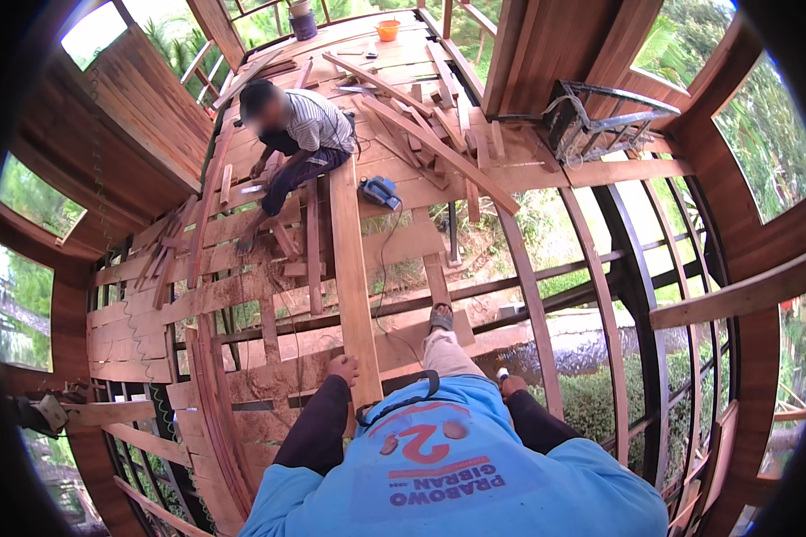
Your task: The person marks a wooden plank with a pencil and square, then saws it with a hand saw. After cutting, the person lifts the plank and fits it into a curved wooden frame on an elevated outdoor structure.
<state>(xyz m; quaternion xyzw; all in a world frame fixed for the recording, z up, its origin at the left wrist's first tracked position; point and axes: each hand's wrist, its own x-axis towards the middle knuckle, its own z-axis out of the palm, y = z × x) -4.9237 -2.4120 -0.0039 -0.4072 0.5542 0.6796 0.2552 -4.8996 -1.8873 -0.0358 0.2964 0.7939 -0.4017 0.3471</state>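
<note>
The left hand [342, 368] curls at the edge of the long plank [353, 268] spanning the open joists [528, 295]; I can't tell whether its fingers grip. The right hand's [513, 385] fingers close round a small white-tipped object [502, 372]. One misplaced sandalled foot [441, 317] could slip through the gaps.

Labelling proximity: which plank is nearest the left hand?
The long, pale plank running down from the co-worker, left of the blue power tool; the left hand is at its edge, other loose boards farther off.
</note>
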